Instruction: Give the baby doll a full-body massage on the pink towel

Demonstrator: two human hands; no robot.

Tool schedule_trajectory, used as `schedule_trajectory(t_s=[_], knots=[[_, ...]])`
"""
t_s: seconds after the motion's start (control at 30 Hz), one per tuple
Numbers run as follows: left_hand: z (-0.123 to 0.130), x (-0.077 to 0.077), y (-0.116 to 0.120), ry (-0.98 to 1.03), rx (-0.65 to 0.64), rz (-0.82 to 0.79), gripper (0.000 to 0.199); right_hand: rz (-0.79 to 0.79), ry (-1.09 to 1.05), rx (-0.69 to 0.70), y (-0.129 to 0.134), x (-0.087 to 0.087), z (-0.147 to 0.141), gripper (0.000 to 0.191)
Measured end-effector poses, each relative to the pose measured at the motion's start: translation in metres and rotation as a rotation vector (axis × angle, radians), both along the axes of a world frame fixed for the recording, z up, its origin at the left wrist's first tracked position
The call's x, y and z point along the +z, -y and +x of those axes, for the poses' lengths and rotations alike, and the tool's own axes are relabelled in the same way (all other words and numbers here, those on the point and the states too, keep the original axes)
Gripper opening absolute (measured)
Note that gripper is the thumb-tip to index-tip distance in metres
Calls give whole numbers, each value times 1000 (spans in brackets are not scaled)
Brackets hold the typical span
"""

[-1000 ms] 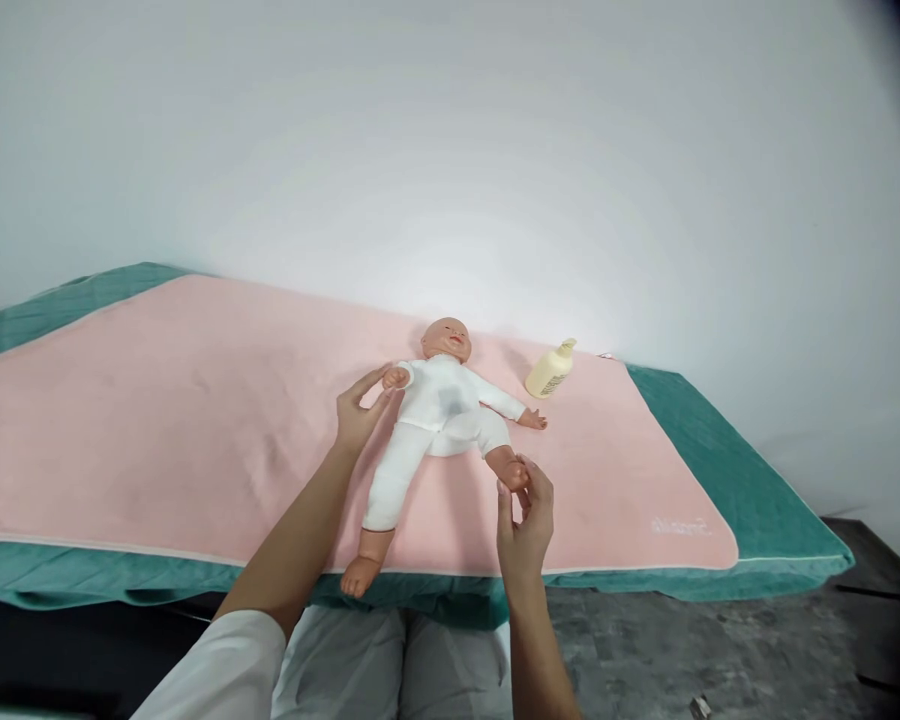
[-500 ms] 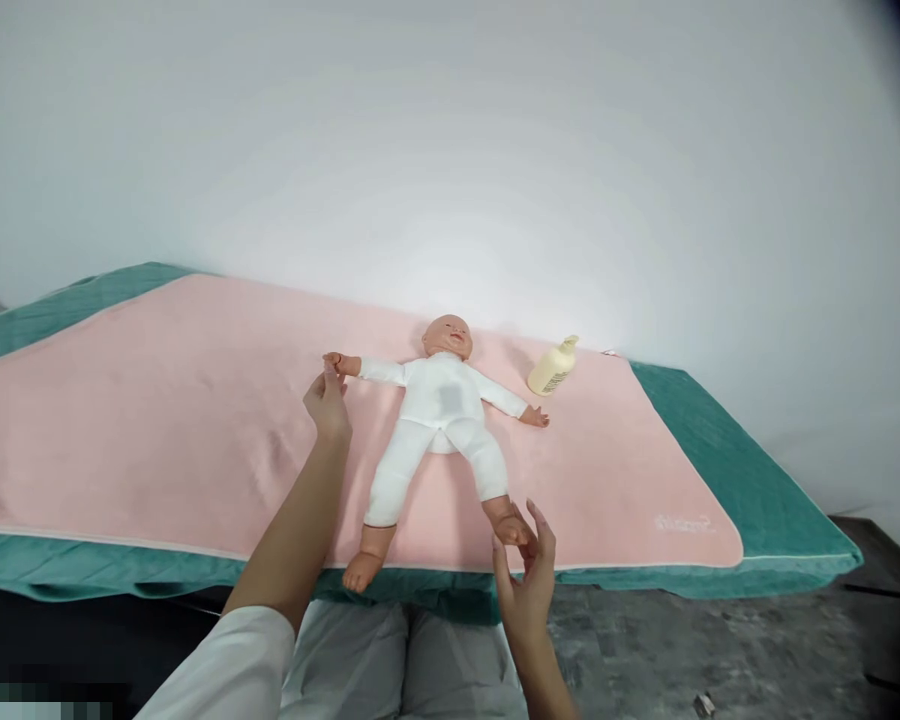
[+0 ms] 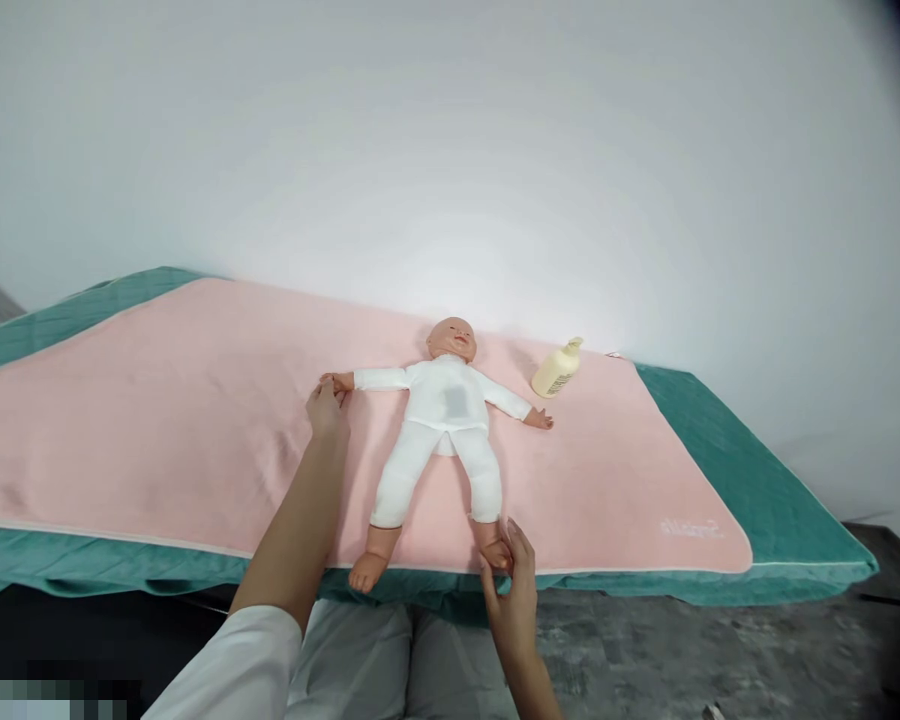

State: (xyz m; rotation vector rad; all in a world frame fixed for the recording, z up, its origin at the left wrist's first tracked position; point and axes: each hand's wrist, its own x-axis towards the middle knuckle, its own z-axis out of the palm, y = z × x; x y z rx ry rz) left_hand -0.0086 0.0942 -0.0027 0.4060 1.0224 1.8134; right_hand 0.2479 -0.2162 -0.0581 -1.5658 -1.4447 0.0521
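A baby doll [image 3: 450,400] in white lies face up on a pink mat [image 3: 195,420], its arms spread and legs toward me. My left hand [image 3: 328,408] is closed on the doll's hand at the left, which its fingers partly hide. Near the mat's front edge, my right hand [image 3: 511,590] curls its thumb and fingers round the doll's right-side foot [image 3: 493,550]. The other foot [image 3: 370,568] hangs slightly over the front edge, untouched. Beside the doll's far hand lies a pale yellow pump bottle [image 3: 557,370], tilted on its side.
Beneath the mat is a green padded cover [image 3: 750,470], showing at both ends and along the front. A white wall [image 3: 450,150] rises directly behind. Grey floor [image 3: 645,650] shows at the lower right, and something black [image 3: 67,640] at the lower left.
My right hand has moved left and slightly down, bringing the doll's leg inward toward the other one. My left hand and the doll's arm have come down a little toward me.
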Motion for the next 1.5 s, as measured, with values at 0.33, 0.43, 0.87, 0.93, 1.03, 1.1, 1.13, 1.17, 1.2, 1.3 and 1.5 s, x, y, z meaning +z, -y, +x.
schedule_trajectory(t_s=[0.33,0.43,0.87,0.93,1.03,1.1,1.13,1.17,1.2,1.3,1.5], knots=[[7,14,11,-31,65,43,13,21,-25,-2,0,2,6,54],[10,20,13,-162,80,98,26,43,-45,-35,0,5,11,55],[37,41,46,-655,-114,364,40,163,-413,-122,-19,62,8,53],[39,44,51,-718,-181,381,39,194,-419,-103,-27,70,4,50],[42,46,55,-742,-267,424,40,229,-409,-83,-40,78,-2,48],[44,45,56,-756,-315,473,40,250,-387,-59,-48,83,-6,49],[45,44,55,-771,-345,501,40,254,-373,-43,-52,84,-7,52],[45,44,55,-791,-376,527,39,254,-358,-26,-55,85,-9,54],[46,43,55,-811,-404,550,39,246,-345,-8,-58,86,-10,57],[46,42,55,-874,-473,606,38,201,-317,28,-64,86,-13,61],[44,42,55,-964,-526,723,38,166,-291,21,-72,80,-15,56]])
